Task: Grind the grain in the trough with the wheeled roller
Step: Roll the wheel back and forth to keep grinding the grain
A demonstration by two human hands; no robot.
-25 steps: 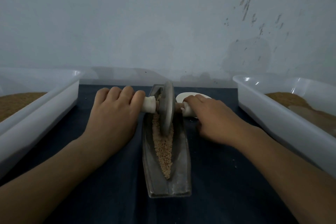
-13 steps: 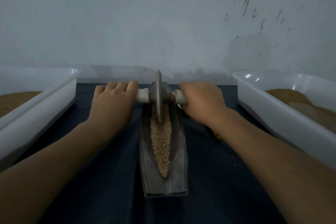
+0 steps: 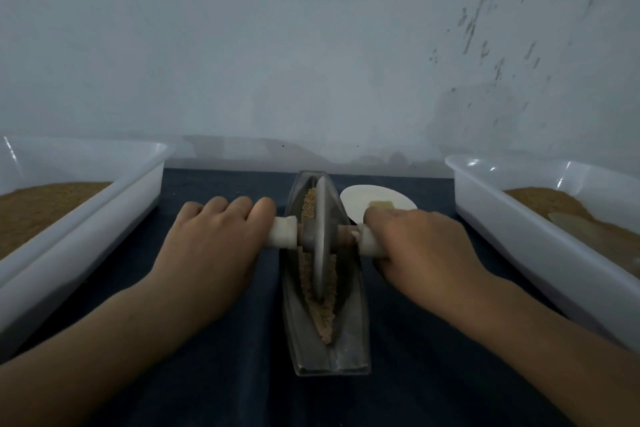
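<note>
At frame centre, the wheeled roller is rolling back from the far end to the middle of the trough, crushing grain; left hand and right hand are gripping its handles, fingers curled

Bare counter runs either side of the trough toward the front edge, but one white bin blocks the left edge, a second bin the right edge, a white dish lies just beyond my right grip, and the wall shuts the far edge.
</note>
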